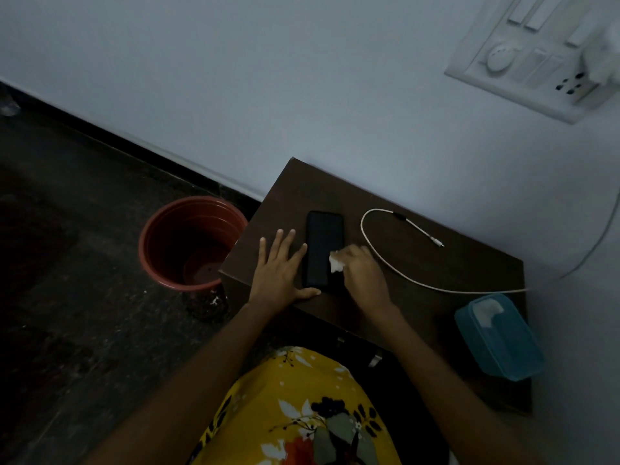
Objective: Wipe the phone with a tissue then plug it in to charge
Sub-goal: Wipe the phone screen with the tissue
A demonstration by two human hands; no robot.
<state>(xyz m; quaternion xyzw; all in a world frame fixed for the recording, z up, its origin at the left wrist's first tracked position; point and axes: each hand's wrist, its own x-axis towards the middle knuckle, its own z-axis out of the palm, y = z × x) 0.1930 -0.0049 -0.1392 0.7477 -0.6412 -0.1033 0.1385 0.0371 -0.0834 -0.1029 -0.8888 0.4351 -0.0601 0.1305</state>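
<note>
Phone (323, 248), dark screen up, lies flat on the brown counter (436, 263), toward its left near part, long axis running near to far. Tissue (336, 263), a small white wad, is pressed on the right edge of the screen by the right hand (362, 275), whose fingers are curled closed around it; wiping is judged to be the step in hand. Left hand (280, 268) lies flat with fingers spread wide and holding nothing, just beside the phone's left edge, thumb at the near corner, apparently to brace the phone against sliding under the strokes.

Charging cable (385, 263), white, loops on the counter to the right of the phone; its free connector (437, 243) rests unplugged, well apart from the phone, so charging is not yet begun. The cable leaves the counter at the right and rises along the wall toward the switchboard (533, 58) at upper right, where a white adapter (600, 58) appears to sit in a socket; the detail there is blurred.

Blue lidded box (500, 337), with something white showing at the top, stands at the near right corner, possibly the tissue supply. A terracotta-coloured pot (191, 243) stands on the floor to the left of the counter.
</note>
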